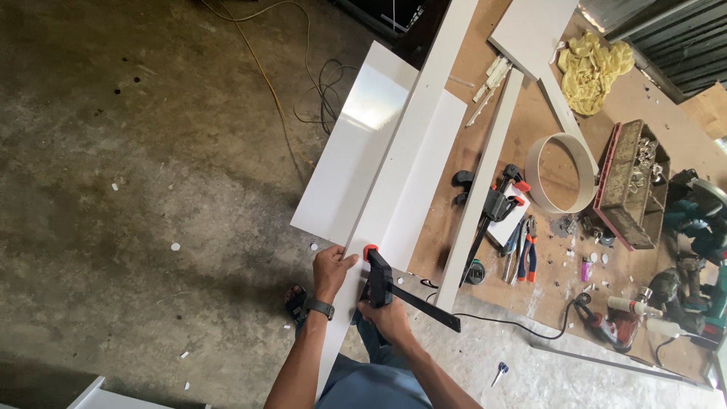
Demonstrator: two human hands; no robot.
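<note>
Beside the pliers (528, 257), right hand (388, 316) grips the bar clamp (381, 279); left hand (330, 270) presses flat on the white board (413, 136).

Concrete floor (136, 167) left of the white panels (394, 163) lies open; right side's blocked w/ second clamp (496, 203), pliers (528, 254), parts tray (632, 185), power tools (693, 220).

You have no labels, signs or screens in view here. The nearest thing to a package is the small white flat box (506, 225) lying on the table (545, 136) beneath the second clamp (496, 203).
</note>
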